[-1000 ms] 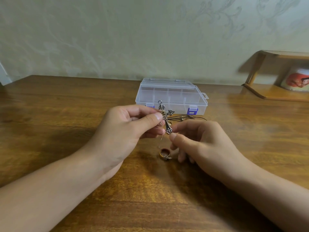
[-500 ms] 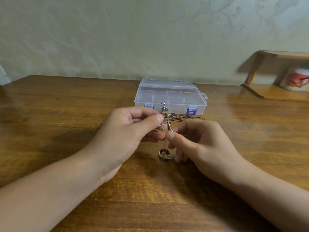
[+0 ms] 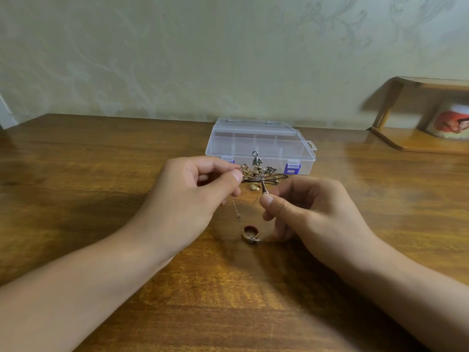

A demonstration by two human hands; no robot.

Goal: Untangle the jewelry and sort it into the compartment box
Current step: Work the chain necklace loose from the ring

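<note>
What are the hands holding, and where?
Both hold the jewelry tangle: the left hand pinches its left side, the right hand pinches its lower tip.

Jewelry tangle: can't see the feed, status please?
Both hands, left and right, pinching tangle above table. Ring loose on table. Box lid shut, latches closed.

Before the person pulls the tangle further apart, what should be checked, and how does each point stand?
1. Left hand pinches the jewelry tangle: ok.
2. Right hand pinches the tangle's lower end: ok.
3. Tangle held above the wooden table: ok.
4. Thin chain hangs free below the left hand: ok.
5. Compartment box open to receive pieces: not ok, lid closed.
6. Gold ring on the table, free of the tangle: ok.
</note>
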